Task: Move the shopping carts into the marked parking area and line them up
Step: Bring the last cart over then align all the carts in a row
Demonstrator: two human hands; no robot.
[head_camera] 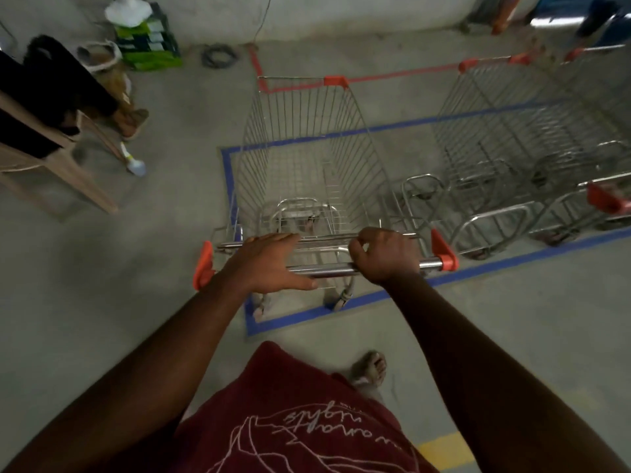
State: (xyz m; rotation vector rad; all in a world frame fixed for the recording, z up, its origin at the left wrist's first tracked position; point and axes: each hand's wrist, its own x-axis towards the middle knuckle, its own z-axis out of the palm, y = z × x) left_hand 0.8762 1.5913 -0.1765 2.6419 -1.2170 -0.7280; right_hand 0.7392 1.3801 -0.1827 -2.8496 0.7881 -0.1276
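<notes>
A wire shopping cart (307,158) with orange corner caps stands in front of me, inside the left end of the blue tape rectangle (227,172) on the floor. My right hand (382,256) grips its chrome handle bar (327,268), fingers curled round it. My left hand (269,261) rests flat on the bar with straight fingers. Two more carts (505,138) stand to the right inside the same blue outline, side by side.
A red tape line (403,75) runs on the floor beyond the carts. At the left sit a wooden table (58,158), a person's leg and sandal (131,121), a green crate (146,42) and a coiled cable (218,56). My foot (370,368) is just behind the blue line.
</notes>
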